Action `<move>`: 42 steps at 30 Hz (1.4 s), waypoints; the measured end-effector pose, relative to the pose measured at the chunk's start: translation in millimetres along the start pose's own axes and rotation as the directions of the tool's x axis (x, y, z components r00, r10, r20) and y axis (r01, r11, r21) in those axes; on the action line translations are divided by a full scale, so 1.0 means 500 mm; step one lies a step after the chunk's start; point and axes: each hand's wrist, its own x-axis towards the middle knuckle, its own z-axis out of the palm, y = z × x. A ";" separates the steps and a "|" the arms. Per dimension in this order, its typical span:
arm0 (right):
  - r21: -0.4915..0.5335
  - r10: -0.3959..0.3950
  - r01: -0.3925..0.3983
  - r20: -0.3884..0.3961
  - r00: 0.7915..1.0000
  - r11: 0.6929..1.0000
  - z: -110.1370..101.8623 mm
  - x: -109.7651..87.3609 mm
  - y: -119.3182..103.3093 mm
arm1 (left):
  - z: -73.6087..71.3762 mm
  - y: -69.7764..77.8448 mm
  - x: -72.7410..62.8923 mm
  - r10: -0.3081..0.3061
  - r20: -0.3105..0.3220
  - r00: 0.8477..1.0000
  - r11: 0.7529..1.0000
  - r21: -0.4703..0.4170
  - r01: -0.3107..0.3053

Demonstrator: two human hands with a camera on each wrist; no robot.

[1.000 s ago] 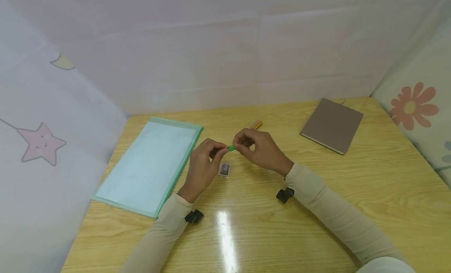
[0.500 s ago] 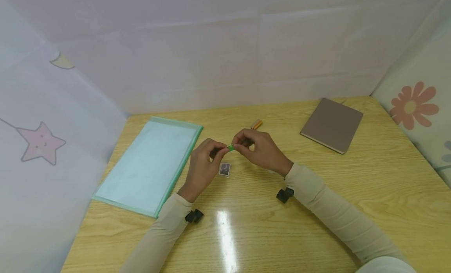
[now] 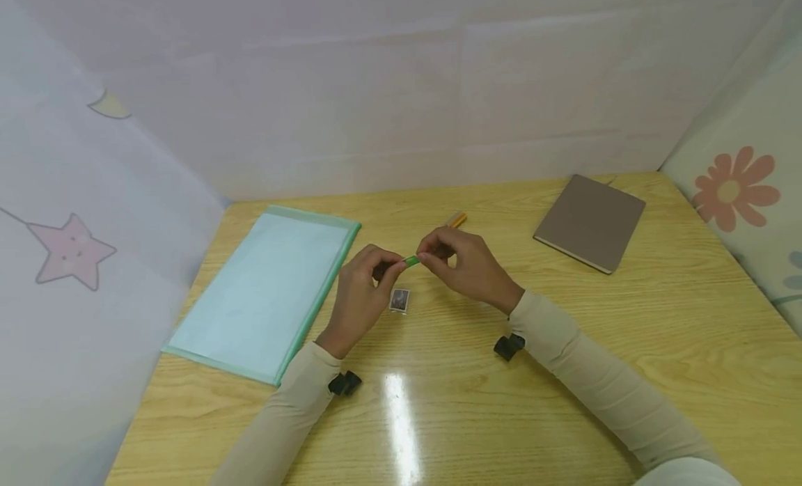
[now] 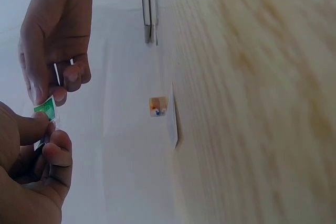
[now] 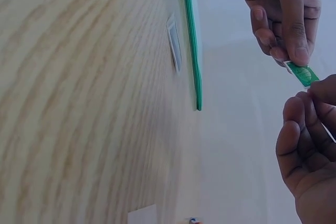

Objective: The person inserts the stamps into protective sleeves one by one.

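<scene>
In the head view, my left hand [image 3: 363, 291] and right hand [image 3: 466, 267] meet above the table. Between their fingertips is a small green stamp-like piece [image 3: 411, 261], pinched by both thumbs and forefingers. The left wrist view shows its white edge, and something clear and thin beside the left fingers. From the right wrist, the green piece [image 5: 303, 74] shows a pale round print; its far end is covered by fingers. Below the hands, a small dark picture card [image 3: 399, 301] with a white border lies flat on the table.
A clear folder with green edges [image 3: 313, 319] lies left, and a brown notebook [image 3: 590, 223] at back right. Behind the right hand is a small orange item [image 3: 456, 220]. A flat white piece [image 5: 143, 216] lies on the table in the right wrist view. Walls stand around the table.
The green piece has turned slightly between the fingers and looks narrower in the head view. The right fingertips have shifted a little to the right. Both hands keep their pinch.
</scene>
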 end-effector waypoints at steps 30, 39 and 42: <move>-0.003 -0.023 0.023 0.019 1.000 1.000 0.005 0.005 -0.010 | -0.002 0.003 0.000 0.005 0.010 1.000 1.000 -0.013 -0.005; -0.017 -0.039 0.040 0.027 0.999 0.999 0.015 0.006 -0.013 | 0.000 0.003 -0.001 0.017 0.008 1.000 1.000 -0.005 -0.017; -0.030 -0.048 0.049 0.029 0.998 0.998 0.017 0.007 -0.013 | 0.000 0.002 -0.001 0.020 0.008 1.000 1.000 -0.004 -0.020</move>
